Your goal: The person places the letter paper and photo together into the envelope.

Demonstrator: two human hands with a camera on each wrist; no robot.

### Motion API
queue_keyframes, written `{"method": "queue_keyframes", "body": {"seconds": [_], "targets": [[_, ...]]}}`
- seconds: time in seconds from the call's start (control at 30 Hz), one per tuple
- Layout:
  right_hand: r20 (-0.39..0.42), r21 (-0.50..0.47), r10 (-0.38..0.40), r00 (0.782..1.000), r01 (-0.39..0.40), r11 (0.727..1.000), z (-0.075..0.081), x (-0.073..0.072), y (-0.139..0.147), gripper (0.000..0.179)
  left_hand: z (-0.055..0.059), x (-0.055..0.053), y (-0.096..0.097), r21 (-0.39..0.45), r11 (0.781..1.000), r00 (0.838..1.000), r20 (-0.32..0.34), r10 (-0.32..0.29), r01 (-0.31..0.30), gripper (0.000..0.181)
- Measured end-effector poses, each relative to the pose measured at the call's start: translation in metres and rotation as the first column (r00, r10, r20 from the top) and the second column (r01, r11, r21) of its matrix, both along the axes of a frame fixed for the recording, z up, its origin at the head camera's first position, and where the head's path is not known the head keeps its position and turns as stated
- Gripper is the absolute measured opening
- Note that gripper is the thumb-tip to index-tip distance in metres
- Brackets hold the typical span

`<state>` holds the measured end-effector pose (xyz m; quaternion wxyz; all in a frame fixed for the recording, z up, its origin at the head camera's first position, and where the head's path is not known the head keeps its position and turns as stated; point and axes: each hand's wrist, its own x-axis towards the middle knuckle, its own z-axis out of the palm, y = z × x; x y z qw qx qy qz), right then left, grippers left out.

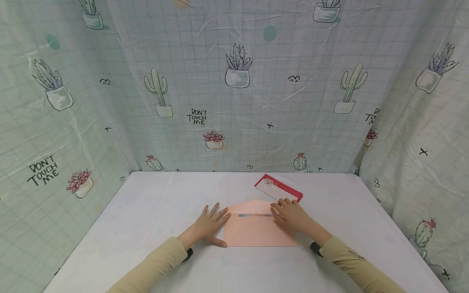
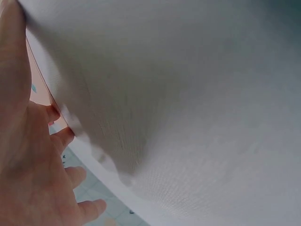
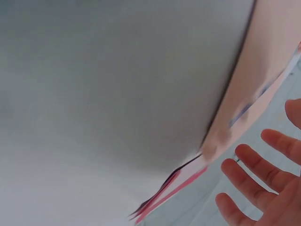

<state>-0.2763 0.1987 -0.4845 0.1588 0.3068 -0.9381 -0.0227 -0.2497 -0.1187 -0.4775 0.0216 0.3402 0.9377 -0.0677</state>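
A peach envelope (image 1: 256,232) lies on the white table with its pointed flap (image 1: 253,206) folded back, away from the person. Along its mouth shows a thin blue strip (image 1: 253,215); what it belongs to is hidden. With fingers spread, the left hand (image 1: 209,226) rests at the envelope's left edge, thumb near the lower corner and fingertips (image 2: 63,137) at the side. Over the envelope's upper right part is the right hand (image 1: 291,215), palm down. In the right wrist view its fingers (image 3: 251,181) are loosely bent, apart from the paper, and hold nothing.
Behind the right hand lies a white card with a red border (image 1: 280,187) and a small flower decoration, slanted on the table (image 1: 165,203). A cactus-print cloth (image 1: 234,106) encloses the table at the back and both sides.
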Motion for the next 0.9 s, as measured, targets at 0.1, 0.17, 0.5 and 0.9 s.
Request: {"method": "queue_keyframes", "body": {"seconds": [0.1, 0.17, 0.5, 0.9], "targets": [[-0.002, -0.041, -0.049, 0.999, 0.049, 0.998, 0.0, -0.006, 0.007, 0.029, 0.003, 0.0, 0.0, -0.025, 1.0, 1.0, -0.004, 0.003, -0.003, 0.098], [0.02, -0.07, -0.085, 0.996, 0.087, 0.994, 0.0, -0.01, 0.012, 0.029, 0.003, 0.0, -0.001, -0.029, 1.0, 1.0, -0.004, 0.005, -0.005, 0.098], [0.018, -0.073, -0.228, 0.973, 0.229, 0.971, -0.001, -0.027, 0.037, 0.032, -0.002, -0.007, -0.003, -0.019, 1.0, 1.0, 0.014, 0.005, -0.005, 0.098], [0.024, -0.03, -0.333, 0.943, 0.333, 0.942, 0.008, -0.046, 0.051, 0.04, 0.0, -0.01, -0.005, -0.035, 0.999, 1.0, 0.014, 0.008, -0.007, 0.099]]}}
